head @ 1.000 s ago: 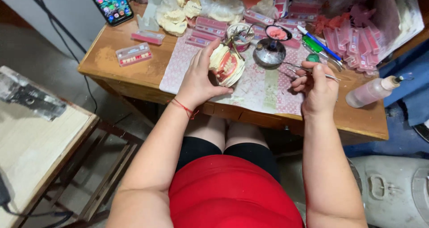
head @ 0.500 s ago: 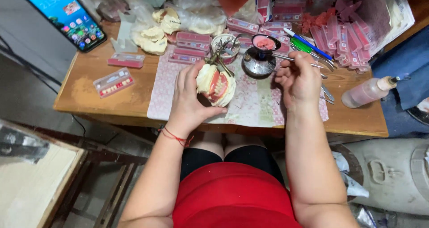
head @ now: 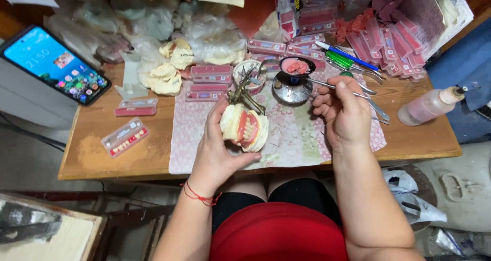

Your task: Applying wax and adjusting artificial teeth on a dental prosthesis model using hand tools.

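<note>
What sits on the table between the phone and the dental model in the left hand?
In the head view, between the phone and the dental model lie two flat tooth-card strips on bare wood.

Tool tip [head: 299, 78] perhaps hidden in bowl [head: 297, 66].

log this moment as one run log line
left hand: holds dental cast | right hand: holds metal tool | tool tip over pink dish

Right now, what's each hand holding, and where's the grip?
Left hand cups the plaster denture model from beneath and behind. Right hand pinches a thin metal tool at its rear end.
</note>
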